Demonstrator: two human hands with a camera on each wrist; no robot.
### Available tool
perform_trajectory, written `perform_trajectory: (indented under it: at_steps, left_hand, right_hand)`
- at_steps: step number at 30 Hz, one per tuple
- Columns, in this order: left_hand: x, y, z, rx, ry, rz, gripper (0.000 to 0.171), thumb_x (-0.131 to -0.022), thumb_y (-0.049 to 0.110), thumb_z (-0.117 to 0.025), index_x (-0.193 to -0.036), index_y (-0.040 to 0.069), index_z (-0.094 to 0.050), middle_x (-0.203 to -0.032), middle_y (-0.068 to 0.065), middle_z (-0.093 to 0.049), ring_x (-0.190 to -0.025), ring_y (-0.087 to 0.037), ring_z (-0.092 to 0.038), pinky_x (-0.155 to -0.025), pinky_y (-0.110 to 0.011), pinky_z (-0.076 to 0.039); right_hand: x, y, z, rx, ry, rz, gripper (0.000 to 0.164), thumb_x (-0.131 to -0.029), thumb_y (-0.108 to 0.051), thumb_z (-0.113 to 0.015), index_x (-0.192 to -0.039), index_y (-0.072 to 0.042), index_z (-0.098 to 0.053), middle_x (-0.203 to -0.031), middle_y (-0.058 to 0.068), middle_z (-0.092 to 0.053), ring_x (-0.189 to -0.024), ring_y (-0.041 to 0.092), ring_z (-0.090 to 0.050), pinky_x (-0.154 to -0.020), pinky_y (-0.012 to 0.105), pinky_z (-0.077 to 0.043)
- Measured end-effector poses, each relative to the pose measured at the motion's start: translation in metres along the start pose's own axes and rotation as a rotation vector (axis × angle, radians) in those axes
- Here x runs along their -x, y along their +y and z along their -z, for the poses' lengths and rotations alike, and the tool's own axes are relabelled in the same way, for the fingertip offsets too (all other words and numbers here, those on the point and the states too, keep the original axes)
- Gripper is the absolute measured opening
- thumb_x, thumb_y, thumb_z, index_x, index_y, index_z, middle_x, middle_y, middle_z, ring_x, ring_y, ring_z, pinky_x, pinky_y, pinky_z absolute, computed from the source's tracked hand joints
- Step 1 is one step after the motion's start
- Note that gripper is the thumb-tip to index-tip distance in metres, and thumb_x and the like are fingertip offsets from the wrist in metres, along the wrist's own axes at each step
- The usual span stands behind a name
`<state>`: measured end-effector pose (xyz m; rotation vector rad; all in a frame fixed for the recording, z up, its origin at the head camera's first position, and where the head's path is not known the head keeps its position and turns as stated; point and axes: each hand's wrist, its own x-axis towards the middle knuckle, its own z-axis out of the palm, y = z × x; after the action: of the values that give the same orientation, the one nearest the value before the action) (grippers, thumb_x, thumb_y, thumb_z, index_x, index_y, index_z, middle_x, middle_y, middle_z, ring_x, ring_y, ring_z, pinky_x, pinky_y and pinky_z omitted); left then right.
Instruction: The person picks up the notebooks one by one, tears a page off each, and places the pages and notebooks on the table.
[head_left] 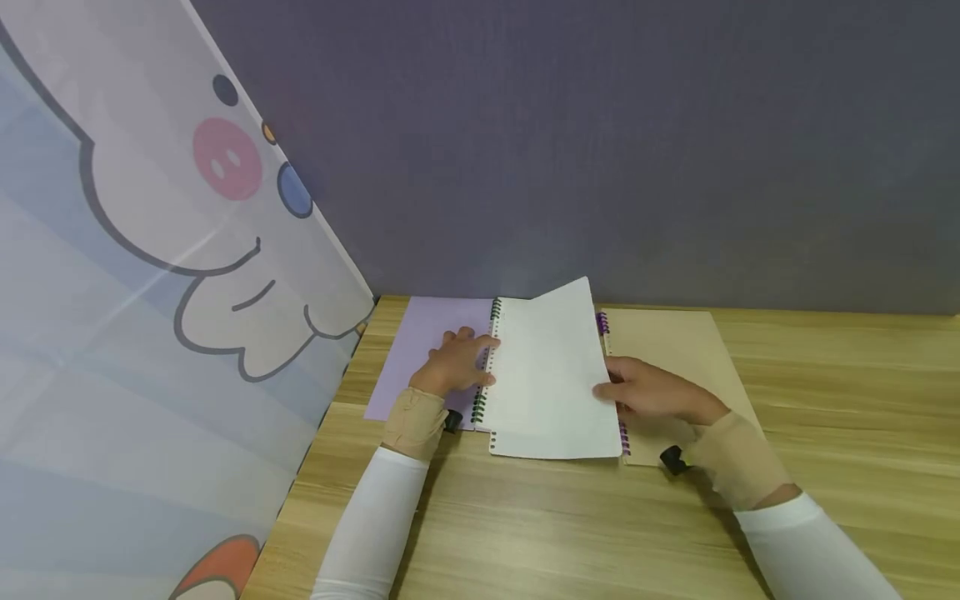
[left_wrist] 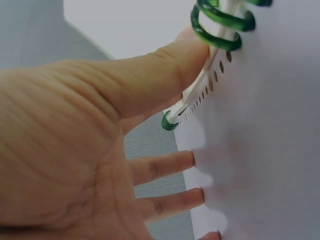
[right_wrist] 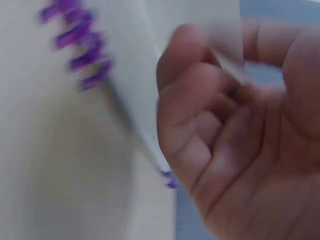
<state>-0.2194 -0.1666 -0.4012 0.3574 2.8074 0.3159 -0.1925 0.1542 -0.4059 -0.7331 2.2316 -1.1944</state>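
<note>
A white sheet of paper (head_left: 551,375) with holes along its left edge lies over a green spiral binding (head_left: 478,408). Its lower left corner sticks out below the binding, and its top right corner is raised. My left hand (head_left: 457,364) rests by the binding on the lilac cover (head_left: 397,375). In the left wrist view, the thumb (left_wrist: 165,72) lies straight against the punched edge beside the green rings (left_wrist: 220,37), and other fingertips touch the lilac surface. My right hand (head_left: 652,387) pinches the sheet's right edge between thumb and curled fingers (right_wrist: 195,100).
A second spiral-bound notebook with purple rings (head_left: 625,439) and a beige page (head_left: 675,350) lies at the right, partly under the white sheet. A dark grey panel (head_left: 600,150) stands behind the wooden table (head_left: 525,525). A cartoon-printed sheet (head_left: 112,333) borders the left side.
</note>
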Motion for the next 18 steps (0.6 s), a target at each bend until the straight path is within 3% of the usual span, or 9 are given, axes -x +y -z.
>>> perform_trajectory:
  at_steps: [2,6,10,15,18]
  left_hand:
    - [0.0,0.0,0.0,0.005,0.003,-0.005,0.068,-0.079,0.043,-0.066,-0.139,0.034,-0.036,-0.141,-0.01,-0.03,-0.127,-0.037,-0.025,-0.087,-0.062,-0.029]
    - [0.0,-0.002,-0.001,-0.001,0.018,-0.012,0.071,-0.079,0.045,-0.066,-0.141,0.029,-0.035,-0.141,-0.01,-0.031,-0.127,-0.038,-0.025,-0.087,-0.061,-0.029]
    - [0.002,-0.005,-0.003,-0.028,0.043,-0.024,0.078,-0.077,0.049,-0.065,-0.143,0.024,-0.032,-0.142,-0.009,-0.031,-0.127,-0.038,-0.027,-0.087,-0.06,-0.03]
    - [0.002,-0.009,-0.003,0.001,0.091,-0.026,0.083,-0.079,0.053,-0.061,-0.147,0.024,-0.022,-0.144,-0.009,-0.031,-0.126,-0.037,-0.029,-0.089,-0.057,-0.031]
    - [0.004,-0.017,-0.002,0.082,0.134,-0.051,0.073,-0.083,0.042,-0.058,-0.145,0.019,-0.027,-0.142,-0.011,-0.034,-0.122,-0.033,-0.036,-0.092,-0.049,-0.032]
  right_hand:
    - [0.002,-0.007,0.003,0.021,0.088,0.024,0.033,-0.095,-0.029,-0.047,-0.121,-0.008,-0.048,-0.083,0.009,-0.057,-0.067,0.02,-0.054,-0.063,0.036,-0.045]
    - [0.006,-0.02,0.008,0.181,0.305,0.049,0.029,-0.096,-0.026,-0.045,-0.118,-0.008,-0.048,-0.093,0.004,-0.057,-0.078,0.018,-0.054,-0.067,0.034,-0.043]
    - [0.011,-0.031,0.011,0.285,0.432,0.066,0.02,-0.096,-0.026,-0.044,-0.105,-0.009,-0.049,-0.078,0.005,-0.047,-0.072,0.019,-0.046,-0.063,0.033,-0.038]
    - [0.015,-0.041,0.011,0.194,0.418,0.09,0.027,-0.096,-0.031,-0.044,-0.111,-0.01,-0.051,-0.08,0.004,-0.053,-0.069,0.018,-0.051,-0.061,0.033,-0.042]
    - [0.015,-0.044,0.008,0.099,0.358,0.103,0.033,-0.096,-0.033,-0.044,-0.119,-0.01,-0.05,-0.086,0.006,-0.058,-0.069,0.019,-0.056,-0.061,0.034,-0.045]
